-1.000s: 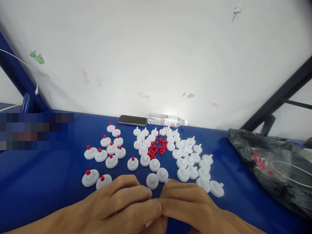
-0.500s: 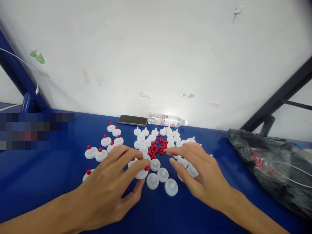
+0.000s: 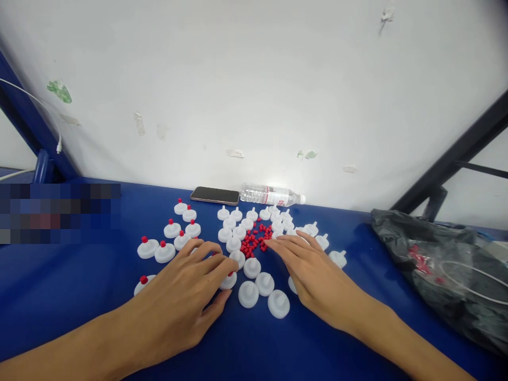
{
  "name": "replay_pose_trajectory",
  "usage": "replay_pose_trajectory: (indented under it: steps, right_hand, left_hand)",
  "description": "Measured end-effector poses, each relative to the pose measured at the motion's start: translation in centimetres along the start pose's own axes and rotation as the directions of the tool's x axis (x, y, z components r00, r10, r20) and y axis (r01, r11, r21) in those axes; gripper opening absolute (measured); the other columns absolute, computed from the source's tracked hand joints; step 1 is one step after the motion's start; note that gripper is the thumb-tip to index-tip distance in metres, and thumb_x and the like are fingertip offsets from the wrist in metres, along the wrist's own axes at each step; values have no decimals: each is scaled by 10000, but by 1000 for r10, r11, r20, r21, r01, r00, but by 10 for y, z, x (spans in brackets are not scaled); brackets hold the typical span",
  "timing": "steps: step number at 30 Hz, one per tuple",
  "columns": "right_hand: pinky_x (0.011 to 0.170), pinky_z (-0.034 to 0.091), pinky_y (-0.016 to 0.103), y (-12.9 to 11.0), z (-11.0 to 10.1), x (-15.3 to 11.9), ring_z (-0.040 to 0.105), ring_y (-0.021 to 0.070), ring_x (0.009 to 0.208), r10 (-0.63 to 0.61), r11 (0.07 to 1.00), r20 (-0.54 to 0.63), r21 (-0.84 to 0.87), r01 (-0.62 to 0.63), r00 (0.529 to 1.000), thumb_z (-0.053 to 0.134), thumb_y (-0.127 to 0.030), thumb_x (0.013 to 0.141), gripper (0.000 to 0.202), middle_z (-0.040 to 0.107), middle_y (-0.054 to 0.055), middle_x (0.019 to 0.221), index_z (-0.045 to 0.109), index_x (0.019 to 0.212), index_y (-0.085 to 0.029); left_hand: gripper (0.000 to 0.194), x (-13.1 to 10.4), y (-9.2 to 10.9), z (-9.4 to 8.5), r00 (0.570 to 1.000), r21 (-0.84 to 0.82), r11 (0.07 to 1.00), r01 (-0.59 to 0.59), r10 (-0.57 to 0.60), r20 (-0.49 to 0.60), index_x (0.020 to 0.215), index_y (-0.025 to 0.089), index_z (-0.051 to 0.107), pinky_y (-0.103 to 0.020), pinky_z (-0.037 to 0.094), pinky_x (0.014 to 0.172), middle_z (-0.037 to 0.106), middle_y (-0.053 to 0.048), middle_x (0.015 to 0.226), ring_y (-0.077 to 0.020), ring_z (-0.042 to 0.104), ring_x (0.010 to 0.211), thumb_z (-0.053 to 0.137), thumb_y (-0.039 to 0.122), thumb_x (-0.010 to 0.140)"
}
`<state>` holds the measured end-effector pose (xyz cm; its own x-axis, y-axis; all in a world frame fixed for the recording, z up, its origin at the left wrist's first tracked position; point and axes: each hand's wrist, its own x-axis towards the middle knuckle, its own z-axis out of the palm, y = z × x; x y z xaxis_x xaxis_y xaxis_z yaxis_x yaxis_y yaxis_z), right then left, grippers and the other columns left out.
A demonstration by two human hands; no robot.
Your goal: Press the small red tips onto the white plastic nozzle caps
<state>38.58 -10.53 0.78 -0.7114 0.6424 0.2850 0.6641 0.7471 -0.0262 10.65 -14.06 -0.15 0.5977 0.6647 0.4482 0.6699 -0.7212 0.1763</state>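
- Left hand [image 3: 184, 299]: fingers curved round a capped disc [image 3: 227, 281]; cannot tell whether they grip.
- Right hand [image 3: 317, 275]: fingertips at the red caps [image 3: 249, 246], pinch unclear; the central heap seems within easy reach.
- Bare discs [image 3: 248, 295] flank it, steadied by wide bases on the surface [image 3: 254, 344].

Pale wall [image 3: 254, 79] with tape scraps [image 3: 235, 153], blue tabletop [image 3: 254, 349], blue frame [image 3: 32, 119] left, dark frame [image 3: 456, 157] right

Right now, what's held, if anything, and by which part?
The left hand has a red-topped white piece between thumb and forefinger, grip unclear. The right hand is at the small red pieces; any hold cannot be told.
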Motion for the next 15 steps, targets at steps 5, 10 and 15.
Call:
replay_pose_trajectory:
  steps: [5,10,15]
  right_hand:
    - [1186,404,648,0,1,0,614,320,1248,-17,999,31,-45,19,999,415,43,870,617,673,162,1292,590,1437,-126]
    - [1160,430,644,-2,3,2,612,335,1199,-21,994,52,-105,27,998,449,34,878,558,655,173,1237,621,1391,-103]
    - [1160,423,601,-3,4,4,642,284,1114,20,997,-2,-72,-20,1000,501,-130,1033,280,687,105,1128,696,1225,-186]
  left_hand:
    - [138,-1,-1,0,1000,86,996,6,-6,4,1020,216,611,-471,332,1010,685,-17,949,-264,565,1022,480,173,1014]
    - [165,-2,-3,-1,1000,180,984,3,2,-26,951,199,638,-502,364,977,683,-46,926,-299,578,1037,479,193,992]
    - [200,-2,0,-6,996,221,974,40,-20,-93,972,174,680,-556,368,1044,692,-91,1020,-338,575,1111,513,282,988]
